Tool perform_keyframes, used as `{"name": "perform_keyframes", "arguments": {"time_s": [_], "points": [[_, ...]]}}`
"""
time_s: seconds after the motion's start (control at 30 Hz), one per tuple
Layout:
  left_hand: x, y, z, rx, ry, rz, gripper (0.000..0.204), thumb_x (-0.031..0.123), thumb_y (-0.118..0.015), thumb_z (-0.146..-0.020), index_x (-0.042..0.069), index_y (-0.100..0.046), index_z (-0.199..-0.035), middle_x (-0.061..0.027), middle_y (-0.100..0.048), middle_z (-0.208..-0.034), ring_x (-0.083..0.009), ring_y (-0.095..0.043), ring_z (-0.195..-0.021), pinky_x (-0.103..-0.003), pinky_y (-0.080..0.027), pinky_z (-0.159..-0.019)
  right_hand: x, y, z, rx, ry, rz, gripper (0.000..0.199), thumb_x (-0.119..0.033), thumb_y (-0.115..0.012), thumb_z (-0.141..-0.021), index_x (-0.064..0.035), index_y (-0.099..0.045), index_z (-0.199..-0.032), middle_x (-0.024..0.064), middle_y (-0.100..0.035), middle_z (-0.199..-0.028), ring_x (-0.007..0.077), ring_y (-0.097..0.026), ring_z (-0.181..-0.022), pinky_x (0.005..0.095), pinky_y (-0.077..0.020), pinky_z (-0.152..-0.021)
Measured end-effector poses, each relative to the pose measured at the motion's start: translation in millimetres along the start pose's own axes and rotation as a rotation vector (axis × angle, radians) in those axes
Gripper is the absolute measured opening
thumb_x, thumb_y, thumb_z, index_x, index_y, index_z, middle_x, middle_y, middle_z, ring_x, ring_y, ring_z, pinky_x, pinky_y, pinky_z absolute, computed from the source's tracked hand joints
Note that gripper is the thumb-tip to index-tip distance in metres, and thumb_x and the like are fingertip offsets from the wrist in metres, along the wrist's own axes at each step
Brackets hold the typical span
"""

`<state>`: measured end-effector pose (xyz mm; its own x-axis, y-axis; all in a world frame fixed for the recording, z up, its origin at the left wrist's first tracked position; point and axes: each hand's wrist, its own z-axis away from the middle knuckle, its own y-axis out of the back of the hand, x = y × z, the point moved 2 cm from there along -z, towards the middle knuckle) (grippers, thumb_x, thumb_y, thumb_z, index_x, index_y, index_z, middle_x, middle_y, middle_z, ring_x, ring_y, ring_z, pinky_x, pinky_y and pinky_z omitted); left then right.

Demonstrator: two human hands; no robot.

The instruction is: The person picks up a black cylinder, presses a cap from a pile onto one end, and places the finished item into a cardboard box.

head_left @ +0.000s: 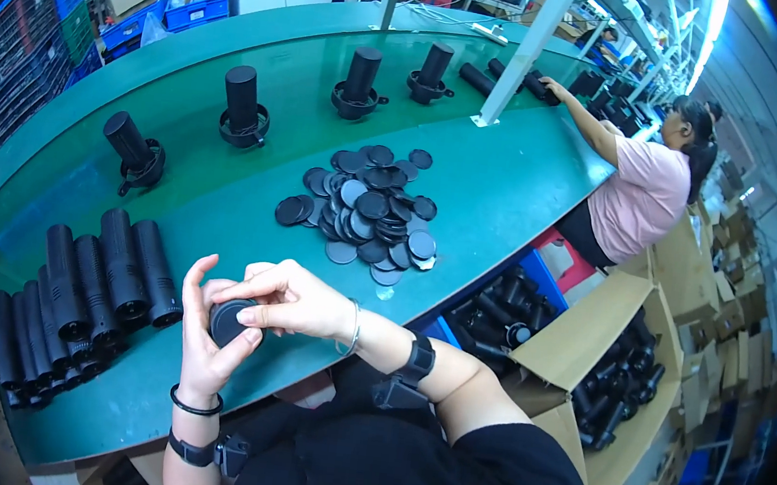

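Observation:
In front of me, both hands are closed around a round black cap (227,322). My left hand (206,342) grips it from the side, thumb below and index finger raised. The thumb and fingers of my right hand (292,303) pinch its right edge. Whether the cap sits on a longer part is hidden by my hands. Beyond them lies a loose pile of flat black discs (369,204) on the green table (252,192). To the left of my hands, several ribbed black tubes (106,274) lie stacked side by side.
Several upright black cylinders in ring-shaped bases (242,118) stand along the green far strip. A metal post (534,49) rises from the table. At right are a blue bin (535,291) and a cardboard box (577,343) of black parts. A co-worker (646,180) reaches toward black tubes.

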<state>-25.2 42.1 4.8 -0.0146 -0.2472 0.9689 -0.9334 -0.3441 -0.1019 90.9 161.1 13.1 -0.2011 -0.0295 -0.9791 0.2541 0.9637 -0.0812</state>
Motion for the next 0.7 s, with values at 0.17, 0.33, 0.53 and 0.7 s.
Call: {"name": "perform_keyframes", "arguments": {"time_s": [0.17,0.33,0.53,0.7], "points": [[-1,-5,-6,-0.006,-0.05,-0.101,0.081,0.018,-0.075,-0.081,0.006,-0.026,-0.145,-0.0113,-0.055,-0.117,-0.0197,-0.057,-0.105,-0.032,-0.047,-0.092,-1,8,-4,0.072,-0.072,-0.049,0.03,-0.014,-0.066,-0.088,-0.0082,-0.07,-0.117,0.0018,-0.059,-0.074,0.0065,-0.053,-0.051,0.0207,-0.0436,-0.045],[-13,0,3,0.168,-0.109,-0.251,0.056,0.015,-0.065,-0.092,0.005,-0.038,-0.141,-0.0114,-0.047,-0.132,-0.0203,-0.048,-0.12,-0.033,-0.039,-0.103,11,10,-19,0.112,-0.131,-0.213,0.027,-0.014,-0.069,-0.086,-0.0028,-0.071,-0.109,0.0052,-0.067,-0.074,0.0079,-0.057,-0.046,0.0199,-0.0435,-0.04],[-7,-4,7,0.16,-0.082,-0.05,0.072,0.017,-0.072,-0.084,0.005,-0.033,-0.143,-0.0109,-0.045,-0.13,-0.0202,-0.049,-0.116,-0.033,-0.041,-0.1,11,2,-13,0.052,-0.126,-0.3,0.034,-0.012,-0.068,-0.084,-0.0036,-0.068,-0.117,0.0021,-0.063,-0.07,0.0065,-0.052,-0.044,0.0195,-0.0407,-0.04],[-4,3,9,0.091,-0.086,0.007,0.089,0.022,-0.079,-0.075,0.004,-0.026,-0.144,-0.0103,-0.05,-0.116,-0.0194,-0.053,-0.105,-0.031,-0.041,-0.094,11,-9,-7,0.0,-0.078,-0.309,0.04,-0.01,-0.067,-0.085,-0.0049,-0.065,-0.124,0.0028,-0.064,-0.073,0.0047,-0.049,-0.044,0.0191,-0.0412,-0.041]]}}
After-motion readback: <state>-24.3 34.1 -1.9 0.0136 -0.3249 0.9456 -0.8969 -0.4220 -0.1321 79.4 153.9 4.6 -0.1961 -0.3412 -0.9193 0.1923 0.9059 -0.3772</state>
